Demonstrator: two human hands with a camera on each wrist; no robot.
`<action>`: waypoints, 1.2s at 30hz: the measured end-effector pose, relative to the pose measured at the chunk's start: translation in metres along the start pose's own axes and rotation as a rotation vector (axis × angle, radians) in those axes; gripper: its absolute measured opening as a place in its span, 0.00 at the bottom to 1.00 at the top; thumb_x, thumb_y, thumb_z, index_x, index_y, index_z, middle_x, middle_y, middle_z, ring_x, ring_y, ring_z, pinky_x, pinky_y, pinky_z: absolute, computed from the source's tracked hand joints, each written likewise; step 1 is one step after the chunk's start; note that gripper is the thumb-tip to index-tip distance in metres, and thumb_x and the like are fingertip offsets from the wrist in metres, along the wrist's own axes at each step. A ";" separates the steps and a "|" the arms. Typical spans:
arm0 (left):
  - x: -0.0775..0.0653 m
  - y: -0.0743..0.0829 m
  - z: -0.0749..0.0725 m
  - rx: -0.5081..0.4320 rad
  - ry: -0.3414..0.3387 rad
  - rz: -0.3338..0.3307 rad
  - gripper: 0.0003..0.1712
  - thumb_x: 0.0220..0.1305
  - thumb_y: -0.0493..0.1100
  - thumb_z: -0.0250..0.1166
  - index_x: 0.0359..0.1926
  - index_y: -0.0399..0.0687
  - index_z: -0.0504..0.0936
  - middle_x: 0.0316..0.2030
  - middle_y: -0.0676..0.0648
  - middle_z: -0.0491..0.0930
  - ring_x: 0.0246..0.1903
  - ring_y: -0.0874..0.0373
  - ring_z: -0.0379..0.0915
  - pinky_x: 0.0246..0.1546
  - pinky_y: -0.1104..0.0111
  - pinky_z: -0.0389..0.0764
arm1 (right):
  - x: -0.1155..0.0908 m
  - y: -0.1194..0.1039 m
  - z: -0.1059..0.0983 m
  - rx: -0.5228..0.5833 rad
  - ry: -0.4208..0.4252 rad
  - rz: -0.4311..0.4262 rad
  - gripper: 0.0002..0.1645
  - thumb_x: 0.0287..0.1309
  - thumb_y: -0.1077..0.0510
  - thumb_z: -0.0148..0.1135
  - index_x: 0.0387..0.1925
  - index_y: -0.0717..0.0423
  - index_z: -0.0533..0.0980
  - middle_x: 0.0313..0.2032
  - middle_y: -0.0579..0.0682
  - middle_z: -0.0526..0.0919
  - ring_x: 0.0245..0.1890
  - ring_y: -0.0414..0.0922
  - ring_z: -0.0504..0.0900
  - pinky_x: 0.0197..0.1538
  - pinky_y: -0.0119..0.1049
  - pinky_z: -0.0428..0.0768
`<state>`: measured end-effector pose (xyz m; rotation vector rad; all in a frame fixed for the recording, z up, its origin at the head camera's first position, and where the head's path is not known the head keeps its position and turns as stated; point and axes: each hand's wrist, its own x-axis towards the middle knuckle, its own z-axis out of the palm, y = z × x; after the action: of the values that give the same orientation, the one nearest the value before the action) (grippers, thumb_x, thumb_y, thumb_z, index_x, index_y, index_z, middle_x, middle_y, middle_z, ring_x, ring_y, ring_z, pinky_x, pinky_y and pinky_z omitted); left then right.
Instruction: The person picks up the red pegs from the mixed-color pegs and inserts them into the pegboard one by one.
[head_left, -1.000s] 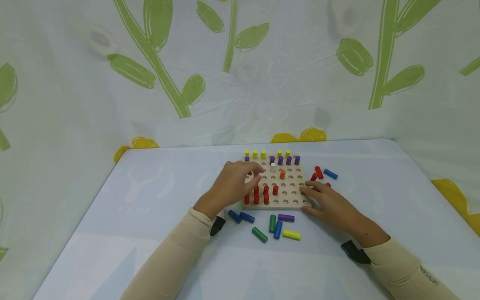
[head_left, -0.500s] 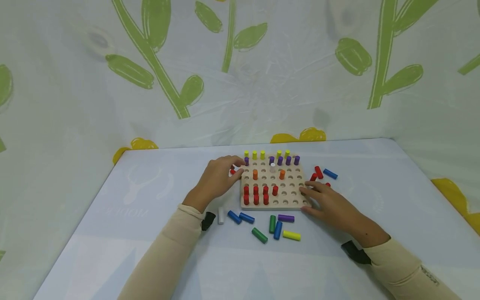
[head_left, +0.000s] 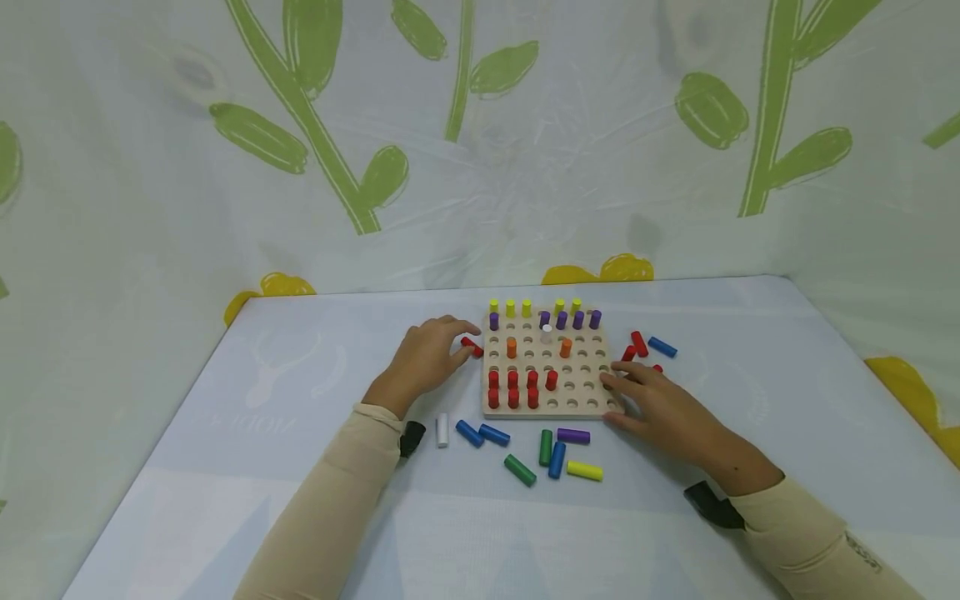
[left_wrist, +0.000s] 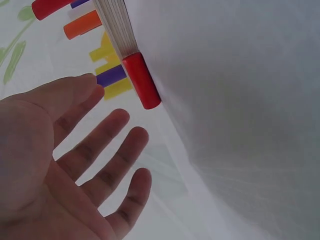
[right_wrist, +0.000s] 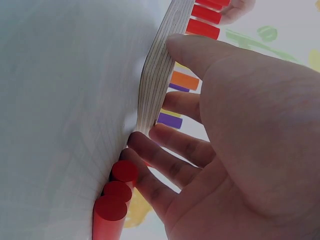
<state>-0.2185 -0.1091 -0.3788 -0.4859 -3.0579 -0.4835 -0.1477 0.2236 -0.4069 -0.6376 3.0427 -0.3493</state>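
Note:
A wooden pegboard [head_left: 577,387] with rows of round holes lies on the table, with red, orange, white, purple and yellow pegs standing in it. My left hand [head_left: 423,358] hovers left of the board, fingers apart and holding nothing. Close to its fingertips a red peg [head_left: 472,347] lies against the board's left edge; the left wrist view shows a gap between the fingers and this red peg [left_wrist: 142,81]. At the board's right side my right hand [head_left: 660,412] rests with relaxed fingers; in the right wrist view its thumb touches the board's edge [right_wrist: 155,80].
Loose blue [head_left: 494,435], green [head_left: 520,471], purple [head_left: 573,436], yellow [head_left: 584,471] and white pegs [head_left: 442,431] lie in front of the board. Several red pegs [head_left: 639,343] and a blue peg [head_left: 662,347] lie to its right. A patterned cloth hangs behind the table.
My left hand has moved left from above the board to beside its left edge, uncovering the orange peg, the loose red peg and the white peg in front. The right hand stays in place.

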 end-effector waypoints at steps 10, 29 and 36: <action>0.000 -0.004 0.005 0.005 -0.104 -0.028 0.22 0.68 0.49 0.66 0.63 0.61 0.80 0.63 0.49 0.78 0.64 0.48 0.73 0.62 0.46 0.75 | 0.000 0.000 0.001 0.000 0.003 0.005 0.39 0.56 0.45 0.72 0.67 0.52 0.73 0.67 0.61 0.71 0.67 0.63 0.71 0.60 0.58 0.77; -0.003 0.002 0.008 0.048 -0.109 -0.025 0.16 0.65 0.45 0.69 0.54 0.61 0.87 0.54 0.48 0.82 0.55 0.49 0.76 0.57 0.50 0.77 | -0.001 0.000 0.000 -0.007 0.001 0.004 0.39 0.56 0.45 0.72 0.67 0.51 0.73 0.67 0.61 0.71 0.66 0.63 0.71 0.59 0.59 0.77; -0.001 0.001 0.010 0.069 -0.093 -0.019 0.15 0.64 0.45 0.70 0.52 0.61 0.88 0.52 0.49 0.83 0.53 0.50 0.76 0.55 0.51 0.78 | -0.001 -0.001 -0.001 -0.012 0.004 0.004 0.39 0.56 0.45 0.73 0.67 0.51 0.73 0.67 0.61 0.71 0.66 0.63 0.71 0.59 0.58 0.78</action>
<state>-0.2166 -0.1054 -0.3883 -0.4906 -3.1586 -0.3644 -0.1463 0.2229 -0.4061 -0.6317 3.0513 -0.3332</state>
